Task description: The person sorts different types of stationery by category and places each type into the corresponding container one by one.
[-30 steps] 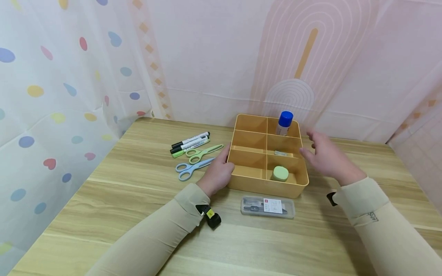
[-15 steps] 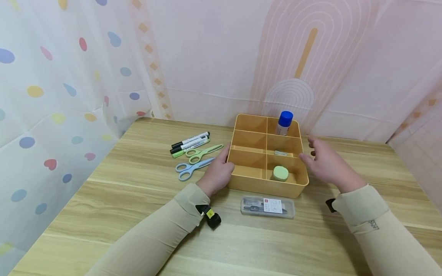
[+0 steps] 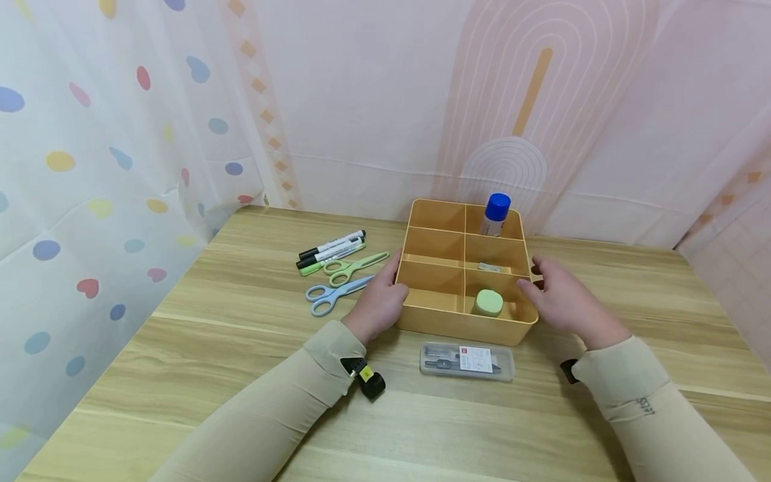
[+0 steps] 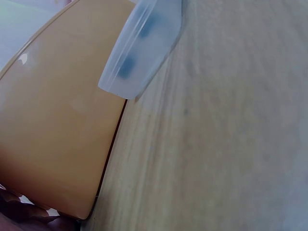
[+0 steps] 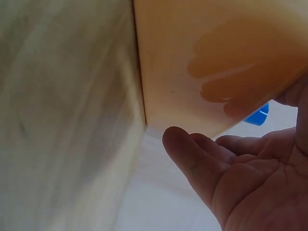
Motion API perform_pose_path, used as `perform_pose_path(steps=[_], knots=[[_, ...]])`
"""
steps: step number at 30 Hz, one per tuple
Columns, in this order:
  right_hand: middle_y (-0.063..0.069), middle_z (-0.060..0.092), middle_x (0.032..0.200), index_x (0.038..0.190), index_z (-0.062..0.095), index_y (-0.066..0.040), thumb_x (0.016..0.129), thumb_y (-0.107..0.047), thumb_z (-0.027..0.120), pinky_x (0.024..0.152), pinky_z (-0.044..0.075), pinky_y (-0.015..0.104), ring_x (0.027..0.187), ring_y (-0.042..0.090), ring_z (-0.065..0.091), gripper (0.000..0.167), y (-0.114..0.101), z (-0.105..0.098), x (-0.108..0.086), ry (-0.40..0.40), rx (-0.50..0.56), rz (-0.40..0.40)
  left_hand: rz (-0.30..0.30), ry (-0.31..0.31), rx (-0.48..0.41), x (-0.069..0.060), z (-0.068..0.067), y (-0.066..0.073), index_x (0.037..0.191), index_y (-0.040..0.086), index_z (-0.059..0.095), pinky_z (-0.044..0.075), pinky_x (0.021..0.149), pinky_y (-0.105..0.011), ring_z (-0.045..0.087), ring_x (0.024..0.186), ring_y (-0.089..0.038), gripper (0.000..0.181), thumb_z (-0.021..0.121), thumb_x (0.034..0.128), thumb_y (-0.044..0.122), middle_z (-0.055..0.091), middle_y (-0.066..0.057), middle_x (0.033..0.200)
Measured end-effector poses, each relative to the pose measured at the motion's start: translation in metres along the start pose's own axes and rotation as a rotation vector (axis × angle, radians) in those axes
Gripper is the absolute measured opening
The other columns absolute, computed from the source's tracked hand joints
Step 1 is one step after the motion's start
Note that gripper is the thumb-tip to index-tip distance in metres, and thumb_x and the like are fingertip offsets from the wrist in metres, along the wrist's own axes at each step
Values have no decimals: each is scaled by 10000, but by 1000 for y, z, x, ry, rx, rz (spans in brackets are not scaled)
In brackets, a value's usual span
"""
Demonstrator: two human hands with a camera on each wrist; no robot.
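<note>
A tan six-compartment box (image 3: 460,325) stands on the table. At its left side and front-left corner, the left hand (image 3: 376,304) grips the wall; its fingers are partly hidden in the left wrist view. The right hand (image 3: 563,298) is at the right side, thumb by the rim; in the right wrist view its fingers (image 5: 192,154) extend beside the outer wall. The right column of compartments holds a blue-capped glue stick (image 3: 496,214) at the back, a small pale item (image 3: 489,268) in the middle and a light green round object (image 3: 488,303) in front.
In front of the box lies a clear case (image 3: 467,362) with a compass. Left of it are several markers (image 3: 331,251), green scissors (image 3: 355,268) and blue scissors (image 3: 338,294) on the wooden table (image 3: 181,368). A patterned curtain (image 3: 361,100) hangs behind.
The right hand has moved forward along the box's right side, toward the person, and closer to the wall. The left hand and the box have kept their places.
</note>
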State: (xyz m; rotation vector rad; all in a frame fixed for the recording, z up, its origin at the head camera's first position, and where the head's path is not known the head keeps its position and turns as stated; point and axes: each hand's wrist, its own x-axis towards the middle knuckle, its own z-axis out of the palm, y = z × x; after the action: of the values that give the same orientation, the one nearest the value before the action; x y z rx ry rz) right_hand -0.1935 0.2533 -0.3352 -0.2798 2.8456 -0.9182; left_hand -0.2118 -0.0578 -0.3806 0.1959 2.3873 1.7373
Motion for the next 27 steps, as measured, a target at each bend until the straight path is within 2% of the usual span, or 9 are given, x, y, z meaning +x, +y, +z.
perform_pose_path(steps=[6,11,18,27], knots=[[371,523,1478,1561,343,125,1112,-307,416,1102,451,673,1325,530,556,628,0,7,-3,4,1,15,-4,0,5,-1,-2,1,1703,276,175,251,1295,-539,313,1583,-257,797,388,962,74,273,11,1745],[350,497,1524,1576,357,90,1098,-274,393,1159,386,679,1393,497,502,602,1,11,-4,-28,69,68,-1,-3,9,-3,-4,1,1703,263,181,252,1294,-533,323,1577,-258,798,389,956,78,280,2,1742],[318,528,1511,1561,406,67,1090,-230,383,1144,400,668,1365,447,521,557,-3,14,-5,-27,96,99,3,-12,20,-4,-8,2,1703,253,186,258,1290,-534,333,1570,-264,793,395,960,74,289,-6,1738],[311,503,1539,1569,405,43,1092,-218,371,1170,372,676,1412,469,482,545,-8,19,0,-41,98,122,-7,-35,60,-5,-17,1,1703,278,177,285,1275,-561,360,1555,-285,817,423,948,83,316,-18,1724]])
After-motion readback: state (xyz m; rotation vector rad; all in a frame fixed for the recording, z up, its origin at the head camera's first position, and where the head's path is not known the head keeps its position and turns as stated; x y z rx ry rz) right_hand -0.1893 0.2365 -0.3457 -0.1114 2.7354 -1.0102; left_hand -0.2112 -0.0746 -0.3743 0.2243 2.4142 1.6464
